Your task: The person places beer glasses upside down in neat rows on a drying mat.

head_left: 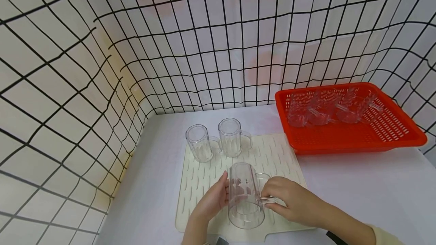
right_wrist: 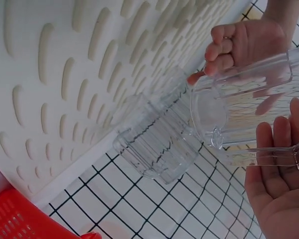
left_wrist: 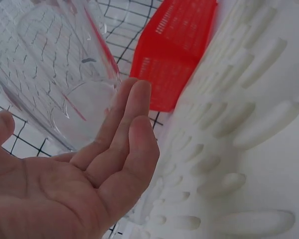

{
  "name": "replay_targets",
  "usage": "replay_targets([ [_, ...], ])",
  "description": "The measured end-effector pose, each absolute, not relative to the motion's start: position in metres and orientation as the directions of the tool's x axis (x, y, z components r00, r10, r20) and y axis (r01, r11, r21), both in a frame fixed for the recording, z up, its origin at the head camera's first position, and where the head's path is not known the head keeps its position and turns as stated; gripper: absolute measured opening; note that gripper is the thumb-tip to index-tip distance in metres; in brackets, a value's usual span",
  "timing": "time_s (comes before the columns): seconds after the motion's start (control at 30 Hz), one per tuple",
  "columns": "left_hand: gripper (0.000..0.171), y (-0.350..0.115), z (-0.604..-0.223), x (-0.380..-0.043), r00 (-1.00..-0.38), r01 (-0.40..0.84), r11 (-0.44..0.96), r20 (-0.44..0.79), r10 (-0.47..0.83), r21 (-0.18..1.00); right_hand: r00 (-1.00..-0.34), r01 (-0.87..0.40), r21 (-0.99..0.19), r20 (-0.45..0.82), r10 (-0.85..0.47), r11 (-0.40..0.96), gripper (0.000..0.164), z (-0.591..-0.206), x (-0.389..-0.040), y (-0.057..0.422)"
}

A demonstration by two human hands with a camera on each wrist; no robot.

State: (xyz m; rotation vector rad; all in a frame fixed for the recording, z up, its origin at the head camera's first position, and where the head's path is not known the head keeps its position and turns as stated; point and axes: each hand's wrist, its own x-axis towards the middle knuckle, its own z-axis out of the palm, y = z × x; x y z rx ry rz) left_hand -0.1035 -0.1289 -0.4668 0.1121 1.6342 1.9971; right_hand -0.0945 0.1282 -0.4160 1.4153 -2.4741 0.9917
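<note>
My right hand point(head_left: 289, 201) grips the handle of a clear glass mug point(head_left: 243, 192), fingers curled round it. The mug lies tilted over the ribbed cream drying mat point(head_left: 204, 177), its wide end toward me. Close along the mug's left side is my left hand point(head_left: 212, 199), its fingers extended and loosely bent, the fingertips point(left_wrist: 139, 92) near the mug's lower end in the left wrist view. Two similar mugs stand upright at the mat's back edge, a left mug point(head_left: 200, 143) and a right mug point(head_left: 231, 137), both with handles pointing right.
A red plastic basket point(head_left: 344, 144) at the back right holds several clear mugs point(head_left: 315, 112) lying on their sides. Black wire grid panels point(head_left: 218, 52) enclose the back and sides. A white tabletop point(head_left: 146, 184) extends round the mat.
</note>
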Motion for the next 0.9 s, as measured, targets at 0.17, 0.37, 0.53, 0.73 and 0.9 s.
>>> replay_targets([
  [0.17, 0.076, -0.126, -0.468, -0.106, -0.852, -0.365, -0.105, -0.286, 0.439, 0.925, -0.462, -0.881, -0.347, 0.494, -0.736, 0.321, 0.016, -0.422, -0.095, 0.127],
  [0.37, 0.066, -0.126, -0.469, -0.107, -0.856, -0.341, -0.062, -0.282, 0.434, 0.938, -0.323, -0.946, -0.223, 0.585, -0.744, 0.235, 0.009, -0.431, -0.099, 0.124],
  [0.53, 0.060, -0.125, -0.469, -0.107, -0.859, -0.344, -0.059, -0.289, 0.422, 0.937, -0.278, -0.960, -0.184, 0.610, -0.742, 0.209, 0.016, -0.435, -0.098, 0.122],
  [0.73, 0.063, -0.126, -0.470, -0.107, -0.854, -0.343, -0.084, -0.273, 0.443, 0.936, -0.287, -0.958, -0.170, 0.603, -0.744, 0.232, 0.023, -0.432, -0.096, 0.120],
  [0.9, 0.065, -0.127, -0.472, -0.108, -0.855, -0.337, -0.132, -0.244, 0.459, 0.932, -0.296, -0.955, -0.155, 0.573, -0.764, 0.254, 0.016, -0.425, -0.095, 0.122],
])
